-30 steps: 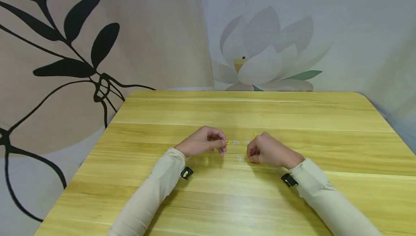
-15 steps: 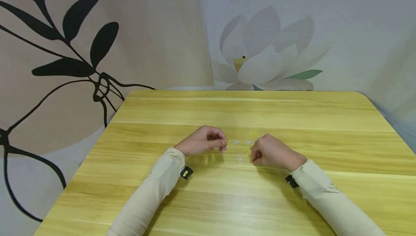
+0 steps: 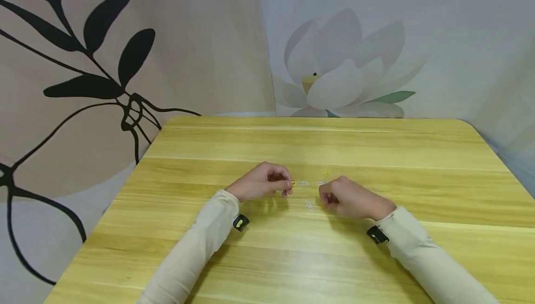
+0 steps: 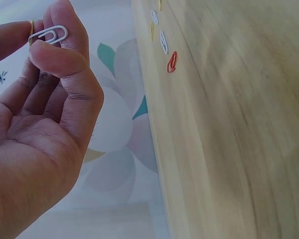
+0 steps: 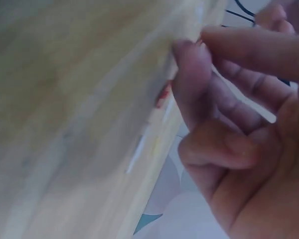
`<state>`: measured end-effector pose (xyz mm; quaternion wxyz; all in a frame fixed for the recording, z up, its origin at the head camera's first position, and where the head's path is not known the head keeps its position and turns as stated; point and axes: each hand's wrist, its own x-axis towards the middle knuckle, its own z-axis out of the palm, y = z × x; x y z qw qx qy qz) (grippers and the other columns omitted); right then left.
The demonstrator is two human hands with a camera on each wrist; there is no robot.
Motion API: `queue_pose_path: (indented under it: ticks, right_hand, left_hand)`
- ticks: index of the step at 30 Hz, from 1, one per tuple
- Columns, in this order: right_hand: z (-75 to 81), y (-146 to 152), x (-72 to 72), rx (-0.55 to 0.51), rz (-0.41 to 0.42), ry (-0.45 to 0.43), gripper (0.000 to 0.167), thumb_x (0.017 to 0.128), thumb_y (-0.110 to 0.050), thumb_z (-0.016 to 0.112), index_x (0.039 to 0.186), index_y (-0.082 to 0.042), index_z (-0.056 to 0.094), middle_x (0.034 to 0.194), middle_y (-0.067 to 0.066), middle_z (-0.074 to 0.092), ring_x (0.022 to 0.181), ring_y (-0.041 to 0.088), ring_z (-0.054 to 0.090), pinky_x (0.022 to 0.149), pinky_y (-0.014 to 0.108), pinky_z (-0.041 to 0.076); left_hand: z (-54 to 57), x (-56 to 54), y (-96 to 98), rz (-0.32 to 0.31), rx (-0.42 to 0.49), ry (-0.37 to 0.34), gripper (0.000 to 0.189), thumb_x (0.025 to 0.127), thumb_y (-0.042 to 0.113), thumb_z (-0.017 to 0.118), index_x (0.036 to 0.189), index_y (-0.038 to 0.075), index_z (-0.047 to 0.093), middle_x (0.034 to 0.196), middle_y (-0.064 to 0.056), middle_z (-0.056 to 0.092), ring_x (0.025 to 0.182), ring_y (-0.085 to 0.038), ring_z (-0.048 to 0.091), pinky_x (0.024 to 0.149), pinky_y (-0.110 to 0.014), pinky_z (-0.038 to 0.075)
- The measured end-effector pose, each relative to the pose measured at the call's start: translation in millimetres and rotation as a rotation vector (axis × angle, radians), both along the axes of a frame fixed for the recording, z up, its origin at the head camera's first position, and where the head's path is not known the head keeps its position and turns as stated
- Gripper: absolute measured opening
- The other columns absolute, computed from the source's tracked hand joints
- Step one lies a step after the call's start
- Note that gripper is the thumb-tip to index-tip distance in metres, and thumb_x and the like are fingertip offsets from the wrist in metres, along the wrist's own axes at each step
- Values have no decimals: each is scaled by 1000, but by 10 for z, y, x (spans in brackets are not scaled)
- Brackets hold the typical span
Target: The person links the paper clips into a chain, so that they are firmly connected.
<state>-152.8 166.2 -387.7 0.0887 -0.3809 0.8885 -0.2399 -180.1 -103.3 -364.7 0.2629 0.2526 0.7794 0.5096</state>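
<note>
My left hand (image 3: 265, 182) is raised above the table, pinching paper clips between thumb and fingers. A white paper clip (image 4: 60, 34) sticks out from its fingertips, with a yellow paper clip (image 4: 31, 29) beside it; whether they are linked is unclear. To the right, my right hand (image 3: 353, 197) is low over the table. Its thumb and index finger pinch a red paper clip (image 5: 199, 43), mostly covered by the fingertips and blurred. Another red paper clip (image 5: 163, 94) lies on the table near that hand.
Several loose clips lie between and beyond the hands on the wooden table (image 3: 267, 257): a white paper clip (image 3: 309, 205), another white paper clip (image 3: 303, 183) and a yellow paper clip (image 3: 327, 172). A patterned backdrop (image 3: 351, 62) hangs behind the table's far edge.
My right hand has shifted slightly right and taken the red paper clip between its fingertips. The left hand stays almost in place, and its white clip now shows below the fingers.
</note>
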Motion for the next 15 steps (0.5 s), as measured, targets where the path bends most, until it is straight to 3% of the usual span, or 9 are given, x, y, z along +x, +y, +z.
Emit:
queue_pose_path:
  ticks: [10,15]
  right_hand:
    - [98,-4,-16,-304,-85,-207,12,96,-3,63,100,-7,74,88,9,75,61,5,56,56,22,48]
    - [130,-43,16,-448,-152,-269,8,96,-8,66,100,-8,73,85,16,73,54,21,58,50,26,48]
  left_hand:
    - [-16,13,33,-16,9,6,22,100,12,59,106,-8,64,87,-5,70,88,-46,61,60,-25,40]
    - [-20,13,45,-30,11,12,21,100,12,59,105,-7,65,86,-5,69,89,-49,59,60,-24,40]
